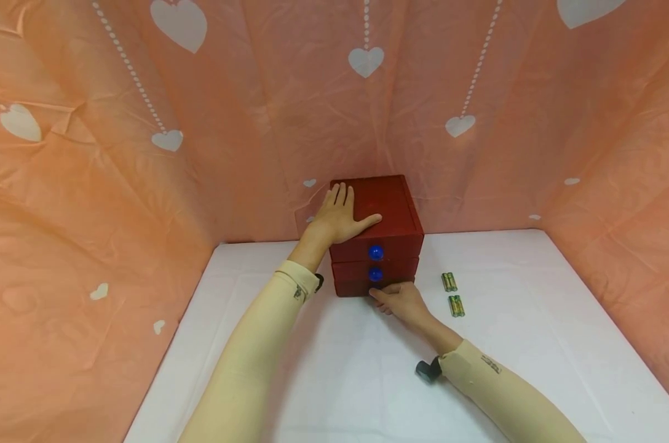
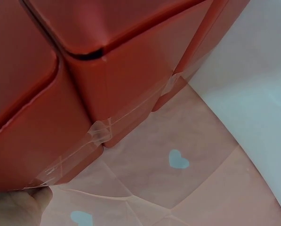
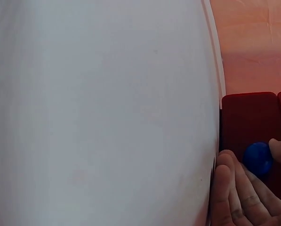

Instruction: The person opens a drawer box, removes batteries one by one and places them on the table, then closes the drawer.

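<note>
A dark red chest of three small drawers point(image 1: 387, 200) stands at the back of the table. My left hand point(image 1: 339, 218) rests on the left part of its top, fingers pointing away and thumb spread to the right. In the left wrist view only a bit of that hand point(image 2: 15, 207) shows beside the chest's taped side. My right hand point(image 1: 405, 301) is at the bottom drawer, pinching its blue knob point(image 3: 258, 159) between thumb and fingers. Blue knobs also mark the top drawer point(image 1: 353, 250) and the middle drawer point(image 1: 348, 269). All three drawers look closed.
Two pairs of green-and-gold batteries point(image 1: 449, 282) lie to the right of the chest, one pair nearer the front. A white cloth covers the table point(image 1: 345, 381). Orange sheeting with white hearts point(image 1: 290, 92) hangs behind and at both sides.
</note>
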